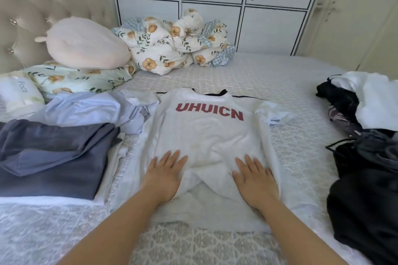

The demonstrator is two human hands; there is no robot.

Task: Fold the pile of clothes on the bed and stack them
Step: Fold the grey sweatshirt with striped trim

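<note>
Hands lie flat on one white T-shirt (pixel 206 135) spread at the centre of the frame on the bed (pixel 290 84), its red letters "UHUICN" facing up. The left hand (pixel 165 175) presses the lower left part of the shirt with fingers straight and spread; the right hand (pixel 254 178) presses the lower right part the same way, gripping nothing. Both sleeves look folded inward.

At the left of the frame sit two folded garments: a dark blue-grey one (pixel 53 157) nearer the lower edge and a pale blue one (pixel 92 109) just above it, touching the shirt's left side. At the right edge lies one unfolded pile of clothes (pixel 366 146), black, grey and white mixed.

In the upper left are one pink plush cushion (pixel 86 43), one floral pillow (pixel 75 79), and one bundled floral quilt (pixel 176 43) at top centre.
</note>
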